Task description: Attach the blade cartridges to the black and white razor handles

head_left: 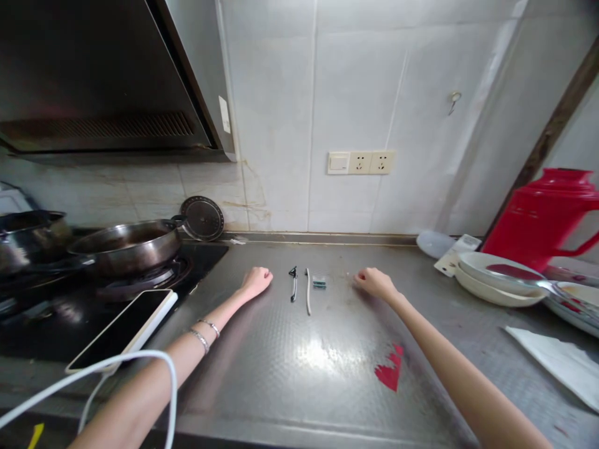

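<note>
My left hand (257, 281) rests on the steel counter (281, 386) in a loose fist, with nothing showing in it. Across from it my right hand (373, 282) also lies closed on the metal, no object visible in its fingers. Between the hands lie three small things, touched by neither. Nearest my left hand is a thin black and silver tool (294, 285) with a wider black head, perhaps a razor. Beside it is a slim whitish stick (307, 292), slightly curved. A small clear packet with dark green strips (319, 283) sits to the right of the stick.
At left, a pan (126, 249) and a pot (35, 234) stand on the stove. A phone (124, 330) and white cable (112, 358) are near my left forearm. At right are stacked bowls (498, 284), a red thermos jug (543, 218) and white paper (556, 362).
</note>
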`<move>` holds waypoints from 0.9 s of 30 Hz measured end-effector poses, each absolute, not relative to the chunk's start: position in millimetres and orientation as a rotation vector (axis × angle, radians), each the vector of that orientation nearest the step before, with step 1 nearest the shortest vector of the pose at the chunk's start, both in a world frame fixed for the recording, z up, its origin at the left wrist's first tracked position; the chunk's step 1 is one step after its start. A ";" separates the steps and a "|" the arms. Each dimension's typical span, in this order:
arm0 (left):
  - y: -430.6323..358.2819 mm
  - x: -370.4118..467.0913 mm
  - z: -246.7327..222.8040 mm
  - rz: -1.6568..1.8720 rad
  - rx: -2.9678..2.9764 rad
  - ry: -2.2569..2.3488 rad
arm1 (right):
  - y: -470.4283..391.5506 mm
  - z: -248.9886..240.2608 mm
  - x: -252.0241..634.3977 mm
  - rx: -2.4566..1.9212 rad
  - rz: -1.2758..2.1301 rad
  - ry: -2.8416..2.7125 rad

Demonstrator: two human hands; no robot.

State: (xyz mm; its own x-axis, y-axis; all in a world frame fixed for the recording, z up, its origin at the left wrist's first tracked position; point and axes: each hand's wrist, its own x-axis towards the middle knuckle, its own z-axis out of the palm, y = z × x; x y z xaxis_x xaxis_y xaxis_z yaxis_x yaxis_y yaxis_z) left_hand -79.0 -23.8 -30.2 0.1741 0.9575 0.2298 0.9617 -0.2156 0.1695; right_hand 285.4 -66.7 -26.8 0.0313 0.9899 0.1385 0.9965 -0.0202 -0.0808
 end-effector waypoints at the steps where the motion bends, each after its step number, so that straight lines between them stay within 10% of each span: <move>1: -21.7 -79.2 -30.1 -0.429 -2.360 -1.991 | -69.5 -29.7 289.4 -2.157 -0.080 -2.082; 27: -17.7 -82.2 -37.7 -0.349 -2.291 -2.031 | -78.4 -51.3 296.7 -2.169 -0.188 -1.980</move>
State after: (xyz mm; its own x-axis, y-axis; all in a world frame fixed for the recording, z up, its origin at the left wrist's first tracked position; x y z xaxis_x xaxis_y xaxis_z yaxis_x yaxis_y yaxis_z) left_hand -82.2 -17.7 -37.7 0.1065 0.9723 0.2078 0.9859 -0.1303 0.1045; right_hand 296.7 -78.4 -51.3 0.0956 0.9693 0.2263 0.9946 -0.0841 -0.0602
